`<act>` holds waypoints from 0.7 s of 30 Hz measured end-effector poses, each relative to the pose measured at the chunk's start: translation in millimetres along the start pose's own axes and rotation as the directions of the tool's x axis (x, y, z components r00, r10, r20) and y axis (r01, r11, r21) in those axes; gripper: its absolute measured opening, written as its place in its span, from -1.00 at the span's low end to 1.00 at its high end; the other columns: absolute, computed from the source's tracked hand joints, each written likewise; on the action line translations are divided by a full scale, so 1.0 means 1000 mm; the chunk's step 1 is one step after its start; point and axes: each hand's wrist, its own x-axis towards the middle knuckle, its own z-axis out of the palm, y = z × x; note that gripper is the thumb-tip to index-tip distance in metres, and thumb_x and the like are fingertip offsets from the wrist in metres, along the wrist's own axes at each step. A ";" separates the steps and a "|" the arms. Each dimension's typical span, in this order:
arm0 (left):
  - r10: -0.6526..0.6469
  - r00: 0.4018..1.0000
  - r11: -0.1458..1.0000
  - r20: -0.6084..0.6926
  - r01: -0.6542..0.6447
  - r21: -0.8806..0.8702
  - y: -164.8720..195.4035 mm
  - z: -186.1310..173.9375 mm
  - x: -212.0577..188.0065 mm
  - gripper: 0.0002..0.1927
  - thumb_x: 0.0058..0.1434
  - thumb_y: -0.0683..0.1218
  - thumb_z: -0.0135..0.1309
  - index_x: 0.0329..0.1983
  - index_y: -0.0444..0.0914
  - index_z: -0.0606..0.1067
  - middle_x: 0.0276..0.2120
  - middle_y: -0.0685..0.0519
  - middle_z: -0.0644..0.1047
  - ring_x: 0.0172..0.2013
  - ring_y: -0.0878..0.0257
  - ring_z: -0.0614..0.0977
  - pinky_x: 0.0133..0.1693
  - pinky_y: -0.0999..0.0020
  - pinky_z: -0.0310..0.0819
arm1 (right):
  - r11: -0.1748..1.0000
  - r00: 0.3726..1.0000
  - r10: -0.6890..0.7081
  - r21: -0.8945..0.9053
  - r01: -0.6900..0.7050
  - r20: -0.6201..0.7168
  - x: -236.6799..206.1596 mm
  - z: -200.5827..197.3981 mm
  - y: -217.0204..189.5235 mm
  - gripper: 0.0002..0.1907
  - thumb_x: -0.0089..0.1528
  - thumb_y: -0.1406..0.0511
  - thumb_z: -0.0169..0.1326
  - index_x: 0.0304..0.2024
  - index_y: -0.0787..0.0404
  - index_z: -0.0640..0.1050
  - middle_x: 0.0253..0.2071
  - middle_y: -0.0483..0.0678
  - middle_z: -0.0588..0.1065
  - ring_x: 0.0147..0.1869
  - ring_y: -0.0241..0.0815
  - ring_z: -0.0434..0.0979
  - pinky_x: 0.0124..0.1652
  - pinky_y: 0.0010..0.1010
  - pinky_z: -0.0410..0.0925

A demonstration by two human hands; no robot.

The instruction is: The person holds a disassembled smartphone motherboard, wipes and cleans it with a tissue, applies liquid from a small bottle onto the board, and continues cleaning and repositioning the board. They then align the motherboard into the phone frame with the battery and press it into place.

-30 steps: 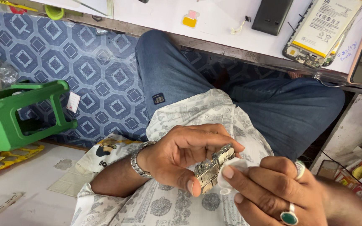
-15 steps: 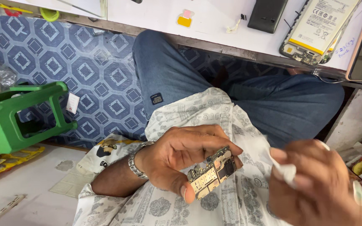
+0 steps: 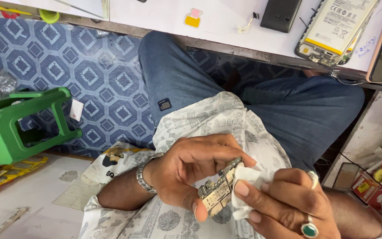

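A small circuit board (image 3: 217,192) is pinched over the lap between thumb and fingers of the left hand (image 3: 191,170) while a white tissue (image 3: 248,188), gripped by the right hand (image 3: 284,201), is pressed against its edge; wiping judged underway, further light strokes required.

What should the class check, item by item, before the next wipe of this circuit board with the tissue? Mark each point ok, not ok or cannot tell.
1. Board held firmly: ok, the left hand pinches it between thumb and fingers.
2. Tissue on the board: ok, the right hand presses it against the board's edge.
3. Board face exposed for wiping: ok, the chips face up.
4. Board clean: cannot tell, too small to judge.
5. Tissue dry or wet: cannot tell.
6. Support under the board: not ok, it is held in the air above the lap, not on the bench.
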 end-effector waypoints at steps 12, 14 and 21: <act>0.038 0.999 0.999 0.015 -0.039 0.028 -0.001 0.000 0.006 -0.10 0.23 0.03 0.45 0.54 -0.31 0.30 0.28 -0.10 0.40 0.14 0.29 0.47 0.15 0.39 0.44 | 0.992 0.995 0.104 -0.067 -0.104 0.003 -0.016 -0.001 -0.010 -0.79 0.09 0.38 0.31 -0.35 0.15 0.50 -0.03 -0.05 0.61 -0.15 -0.23 0.49 -0.22 -0.34 0.40; 0.043 0.999 0.998 0.021 -0.043 0.037 -0.001 0.001 0.008 -0.11 0.23 0.03 0.44 0.52 -0.31 0.26 0.31 -0.11 0.40 0.15 0.29 0.45 0.15 0.39 0.44 | 0.986 0.986 0.162 -0.036 -0.163 -0.032 -0.012 -0.003 -0.011 -0.81 0.08 0.38 0.31 -0.35 0.15 0.52 -0.03 -0.02 0.61 -0.17 -0.26 0.47 -0.24 -0.42 0.41; -0.024 1.000 0.999 0.012 0.023 0.022 0.007 0.007 0.014 -0.10 0.18 0.07 0.43 0.43 -0.41 0.27 0.22 -0.08 0.40 0.08 0.28 0.47 0.12 0.39 0.43 | 0.994 0.993 0.110 -0.001 -0.110 -0.047 0.003 -0.008 -0.008 -0.82 0.05 0.41 0.29 -0.40 0.19 0.50 -0.04 0.00 0.58 -0.22 -0.27 0.46 -0.27 -0.46 0.41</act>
